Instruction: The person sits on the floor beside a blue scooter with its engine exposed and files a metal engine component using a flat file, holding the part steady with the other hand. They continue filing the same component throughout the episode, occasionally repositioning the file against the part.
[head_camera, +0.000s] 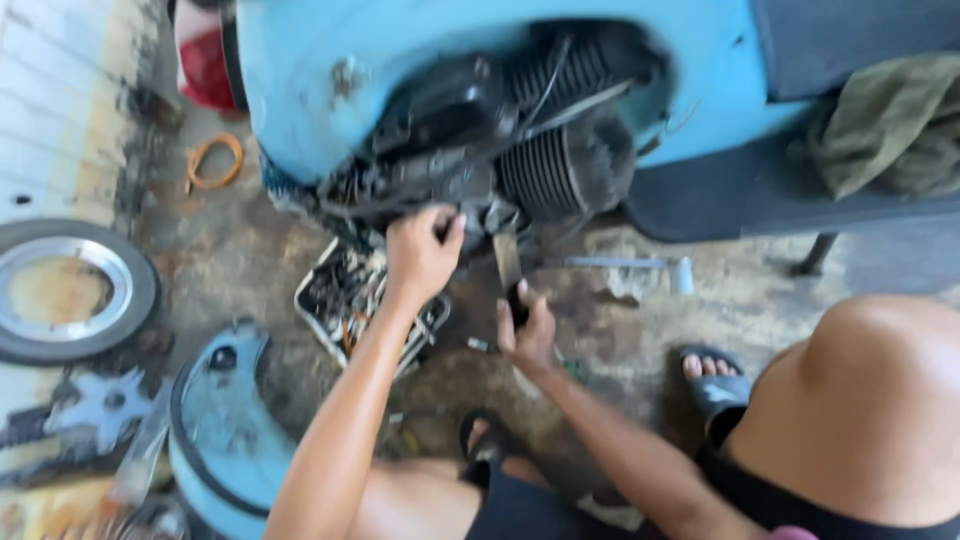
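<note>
Left hand (420, 252) has its fingers curled on the black engine (480, 130) of a blue scooter (300, 80). Right hand (527, 330) grips a flat-bladed tool (510, 270). A tray of parts (345, 295) lies left, on stained concrete floor (230, 250).

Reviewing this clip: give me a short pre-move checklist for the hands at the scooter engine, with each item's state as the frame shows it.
1. Left hand is on the engine underside: ok.
2. Right hand has a closed grip on the dark-handled tool: ok.
3. Tool tip seated on a fastener: cannot tell, blurred.
4. Parts tray sits within reach below the left hand: ok.
5. Removed blue side cover lies clear of the hands: ok.
6. Sandalled foot is clear of the tool: ok.
</note>
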